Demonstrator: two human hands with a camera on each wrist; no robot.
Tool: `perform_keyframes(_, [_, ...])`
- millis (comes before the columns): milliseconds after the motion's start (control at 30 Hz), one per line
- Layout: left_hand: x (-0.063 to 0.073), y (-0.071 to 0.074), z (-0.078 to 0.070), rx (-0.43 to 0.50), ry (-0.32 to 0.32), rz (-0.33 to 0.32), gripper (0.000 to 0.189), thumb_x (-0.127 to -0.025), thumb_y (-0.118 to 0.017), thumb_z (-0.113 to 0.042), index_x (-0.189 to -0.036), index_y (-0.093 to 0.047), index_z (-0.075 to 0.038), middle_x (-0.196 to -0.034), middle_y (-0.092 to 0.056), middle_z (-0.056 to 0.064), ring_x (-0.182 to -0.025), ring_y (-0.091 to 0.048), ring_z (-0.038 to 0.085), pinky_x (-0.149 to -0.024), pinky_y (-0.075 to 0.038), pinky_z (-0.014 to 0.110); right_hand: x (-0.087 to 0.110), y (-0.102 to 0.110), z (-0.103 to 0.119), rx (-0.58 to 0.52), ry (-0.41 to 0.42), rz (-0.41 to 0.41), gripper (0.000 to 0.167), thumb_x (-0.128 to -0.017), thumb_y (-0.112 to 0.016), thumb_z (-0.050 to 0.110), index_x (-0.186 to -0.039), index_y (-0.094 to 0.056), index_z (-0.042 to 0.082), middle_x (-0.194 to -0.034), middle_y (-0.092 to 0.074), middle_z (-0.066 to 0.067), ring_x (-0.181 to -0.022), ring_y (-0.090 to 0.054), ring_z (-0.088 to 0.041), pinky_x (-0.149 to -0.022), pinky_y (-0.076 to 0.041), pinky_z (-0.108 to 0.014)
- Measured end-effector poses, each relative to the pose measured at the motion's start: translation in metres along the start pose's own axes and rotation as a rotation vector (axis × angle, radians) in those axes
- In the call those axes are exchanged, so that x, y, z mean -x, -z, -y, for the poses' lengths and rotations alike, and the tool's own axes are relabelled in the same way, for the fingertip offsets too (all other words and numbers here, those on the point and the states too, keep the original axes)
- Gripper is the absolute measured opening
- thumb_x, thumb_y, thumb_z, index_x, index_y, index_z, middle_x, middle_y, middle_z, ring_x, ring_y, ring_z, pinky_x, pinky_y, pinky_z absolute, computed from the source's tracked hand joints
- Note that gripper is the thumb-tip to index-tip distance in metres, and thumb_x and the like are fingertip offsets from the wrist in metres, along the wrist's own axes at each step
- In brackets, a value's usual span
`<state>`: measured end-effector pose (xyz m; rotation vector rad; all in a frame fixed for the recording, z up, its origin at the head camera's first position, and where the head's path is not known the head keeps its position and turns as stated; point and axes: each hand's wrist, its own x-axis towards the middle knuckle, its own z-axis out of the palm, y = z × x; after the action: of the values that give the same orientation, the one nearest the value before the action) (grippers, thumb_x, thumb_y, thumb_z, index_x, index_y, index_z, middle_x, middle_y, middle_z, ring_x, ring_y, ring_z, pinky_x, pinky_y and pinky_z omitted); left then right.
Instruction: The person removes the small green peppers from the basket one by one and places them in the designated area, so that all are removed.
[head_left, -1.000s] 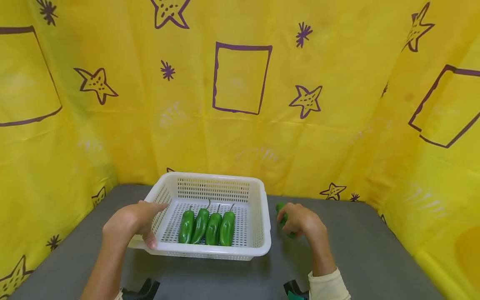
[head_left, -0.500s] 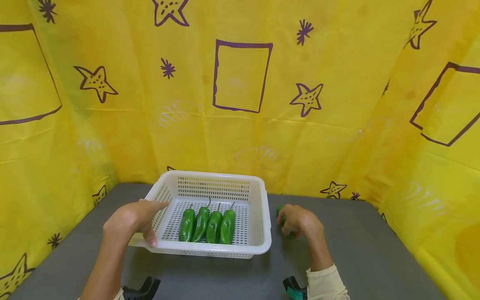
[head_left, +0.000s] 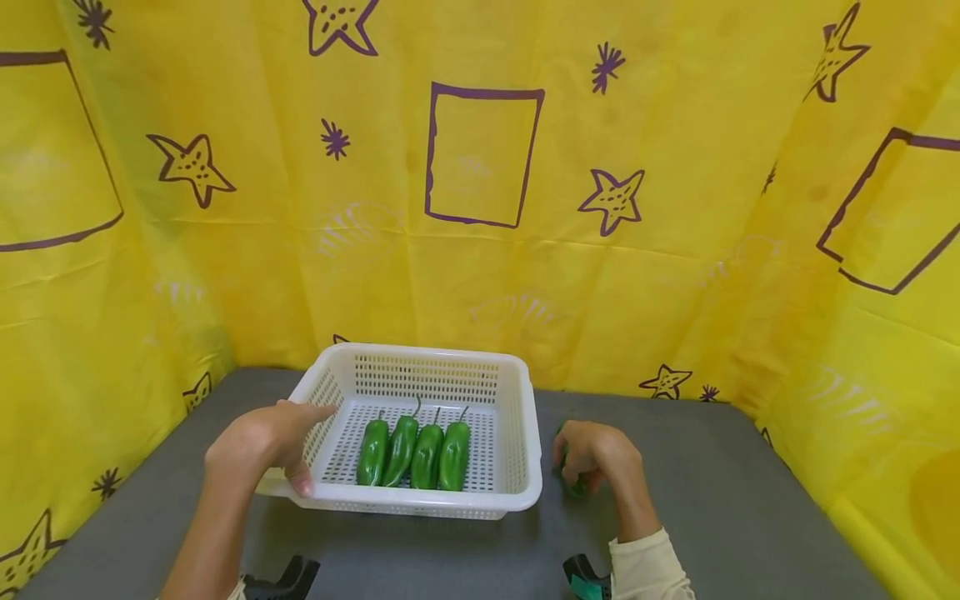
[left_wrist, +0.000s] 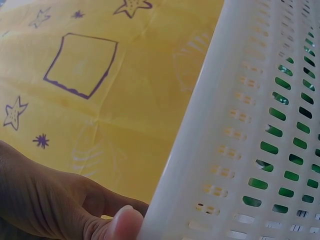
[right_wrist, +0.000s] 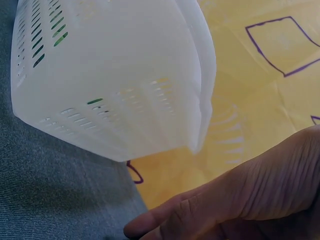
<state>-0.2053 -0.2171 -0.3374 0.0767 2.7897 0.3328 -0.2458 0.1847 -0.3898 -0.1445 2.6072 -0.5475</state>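
Observation:
A white perforated plastic basket (head_left: 517,375) sits left of centre in the head view, with several green chili peppers (head_left: 454,457) lying side by side in it, stems pointing away. My left hand (head_left: 258,440) grips the basket's left side near the front corner; the left wrist view shows the thumb (left_wrist: 126,222) against the rim. To the basket's right, my right hand (head_left: 602,454) is lowered over another green pepper (head_left: 577,487), with fingers curled round it. Most of that pepper is hidden beneath the hand. In the right wrist view, the hand (right_wrist: 215,210) appears below the basket's outer wall (right_wrist: 130,65).
A dark grey tabletop (head_left: 720,500) lies under everything. Behind it and at both sides hangs a yellow curtain (head_left: 480,283) printed with purple stars and squares. Black wrist mounts (head_left: 288,579) show at the bottom of the head view.
My right hand has shifted slightly nearer me and curled further over the pepper, covering more of its far end. The left hand, the basket and the peppers inside look unmoved.

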Motion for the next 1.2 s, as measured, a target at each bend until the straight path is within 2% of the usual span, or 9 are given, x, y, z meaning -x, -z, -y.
perform_keyframes(233, [0.0009, 0.0007, 0.0001, -0.009, -0.009, -0.009, 0.121, -0.054, -0.101, -0.020, -0.159, -0.042, -0.009, -0.133, -0.059, 0.030, -0.104, -0.056, 0.038, -0.089, -0.049, 0.060, -0.0004, 0.0008, 0.0017, -0.006, -0.006, 0.021, 0.027, -0.078, -0.074, -0.010, -0.097, -0.076, 0.009, -0.078, -0.068, -0.009, -0.061, -0.065, -0.023, -0.061, -0.060, -0.035])
perform_keyframes(467, [0.0000, 0.0023, -0.0008, -0.009, -0.001, 0.000, 0.118, -0.055, -0.101, -0.021, -0.157, -0.044, -0.008, -0.131, -0.059, 0.029, -0.104, -0.055, 0.037, -0.088, -0.049, 0.058, -0.0005, 0.0019, 0.0039, 0.072, -0.017, 0.010, 0.026, -0.081, -0.074, -0.005, -0.097, -0.081, 0.015, -0.077, -0.069, -0.010, -0.060, -0.064, -0.023, -0.059, -0.058, -0.034])
perform_keyframes(833, [-0.0003, -0.0005, 0.0024, 0.008, 0.013, 0.000, 0.119, -0.053, -0.101, -0.021, -0.157, -0.044, -0.009, -0.130, -0.060, 0.028, -0.104, -0.056, 0.037, -0.087, -0.049, 0.057, -0.0023, 0.0022, 0.0048, 0.077, -0.029, 0.008, 0.034, -0.084, -0.074, -0.003, -0.109, -0.082, 0.018, -0.084, -0.071, -0.010, -0.067, -0.068, -0.025, -0.062, -0.060, -0.036])
perform_keyframes(1000, [-0.0009, -0.0014, 0.0023, 0.002, 0.004, -0.002, 0.119, -0.054, -0.101, -0.021, -0.157, -0.044, -0.009, -0.130, -0.059, 0.029, -0.104, -0.056, 0.037, -0.086, -0.049, 0.057, -0.0001, 0.0007, 0.0034, 0.084, -0.022, 0.007, 0.028, -0.083, -0.077, 0.000, -0.105, -0.082, 0.016, -0.082, -0.071, -0.007, -0.072, -0.070, -0.026, -0.065, -0.061, -0.039])
perform_keyframes(1200, [-0.0019, -0.0015, 0.0006, -0.002, 0.002, -0.002, 0.117, -0.055, -0.101, -0.020, -0.157, -0.044, -0.009, -0.128, -0.061, 0.028, -0.102, -0.056, 0.037, -0.086, -0.050, 0.058, 0.0015, 0.0012, 0.0004, 0.111, -0.016, 0.005, 0.023, -0.083, -0.075, 0.000, -0.097, -0.083, 0.017, -0.082, -0.074, -0.006, -0.068, -0.071, -0.027, -0.063, -0.060, -0.038])
